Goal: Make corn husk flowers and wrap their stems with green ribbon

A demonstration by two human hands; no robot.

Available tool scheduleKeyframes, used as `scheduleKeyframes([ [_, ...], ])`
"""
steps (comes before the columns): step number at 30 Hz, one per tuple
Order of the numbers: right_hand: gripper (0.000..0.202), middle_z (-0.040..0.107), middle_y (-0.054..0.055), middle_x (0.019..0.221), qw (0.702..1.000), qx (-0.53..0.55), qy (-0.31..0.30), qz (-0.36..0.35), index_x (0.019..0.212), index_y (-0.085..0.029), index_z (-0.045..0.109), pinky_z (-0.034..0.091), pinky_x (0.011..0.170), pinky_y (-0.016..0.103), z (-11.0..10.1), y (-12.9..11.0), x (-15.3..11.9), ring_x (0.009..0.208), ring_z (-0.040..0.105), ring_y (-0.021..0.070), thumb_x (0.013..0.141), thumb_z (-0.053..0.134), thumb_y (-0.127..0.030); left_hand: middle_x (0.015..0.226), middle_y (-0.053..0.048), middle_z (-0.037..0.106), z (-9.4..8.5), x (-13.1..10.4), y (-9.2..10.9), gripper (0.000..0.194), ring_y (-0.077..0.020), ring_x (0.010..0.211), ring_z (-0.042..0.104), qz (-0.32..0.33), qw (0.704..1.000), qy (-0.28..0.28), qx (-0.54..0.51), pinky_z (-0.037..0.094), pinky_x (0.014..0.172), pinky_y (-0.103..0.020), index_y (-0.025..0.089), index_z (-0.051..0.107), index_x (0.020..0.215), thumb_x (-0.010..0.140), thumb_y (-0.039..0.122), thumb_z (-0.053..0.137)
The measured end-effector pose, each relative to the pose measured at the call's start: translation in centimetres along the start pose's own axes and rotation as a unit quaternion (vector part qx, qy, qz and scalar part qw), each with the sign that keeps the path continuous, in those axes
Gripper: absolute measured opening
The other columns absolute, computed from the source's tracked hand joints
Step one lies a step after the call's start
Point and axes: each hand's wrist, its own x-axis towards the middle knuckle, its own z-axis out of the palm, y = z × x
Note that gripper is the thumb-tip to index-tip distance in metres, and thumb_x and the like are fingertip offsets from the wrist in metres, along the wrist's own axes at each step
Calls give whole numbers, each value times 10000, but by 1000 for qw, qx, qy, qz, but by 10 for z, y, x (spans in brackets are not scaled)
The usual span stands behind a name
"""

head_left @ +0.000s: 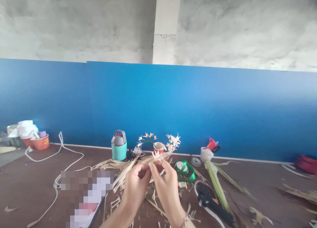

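Observation:
A small cream flower [156,156], made of pointed husk-like petals, stands up between my fingertips. My left hand [138,178] is closed, its thumb and forefinger pinched at the flower's base. My right hand [166,180] pinches at the same spot, fingertips touching the left ones. A bit of green shows just under the petals; the rest of the stem is hidden by my fingers. Behind my hands, an orange-red paper cup [159,148] holds curved green stems with several similar cream flowers [173,142]. Dry husk strips [126,175] lie around my hands.
To the right are a green ribbon roll [184,170], a tape roll [196,161], a black glue gun [215,205] and a pale green stalk bundle [218,185]. A teal flask [119,145] stands at the back. White cord [58,178] trails across the left side before the blue partition [158,106].

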Motion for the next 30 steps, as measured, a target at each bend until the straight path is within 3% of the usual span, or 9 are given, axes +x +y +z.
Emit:
scheduleKeyframes([
  [4,158,660,54,759,1000,0,-12,-13,792,-183,610,469,601,270,-7,-3,6,679,599,192,815,559,-331,459,30,526,-4,8,2,258,-103,434,420,-43,996,6,-77,315,431,-201,151,665,618,661,402,706],
  [9,185,678,58,762,998,35,-57,-12,817,-163,651,475,589,263,-16,-3,14,683,615,190,833,539,-309,414,74,414,-4,11,2,319,-49,390,301,-98,980,-34,-171,211,396,-174,148,615,589,622,437,748],
  [14,147,720,64,799,988,60,-142,13,818,-158,700,502,672,275,-21,-2,18,763,657,207,790,578,-236,485,50,493,-3,10,-2,301,-44,433,330,-123,972,-40,-196,218,422,-163,137,625,613,613,400,771],
  [20,122,717,53,745,987,42,-152,17,734,-153,691,490,677,282,-24,1,21,727,642,194,758,577,-188,579,28,589,-4,8,-2,250,-63,488,396,-149,961,-35,-231,262,462,-175,158,643,630,607,359,789],
  [30,128,642,21,653,985,-12,-171,23,695,-157,607,411,564,252,-24,-4,19,618,562,156,763,498,-146,503,57,478,-6,11,-6,315,-57,488,349,-193,942,-61,-266,240,467,-173,152,613,571,547,375,835],
])
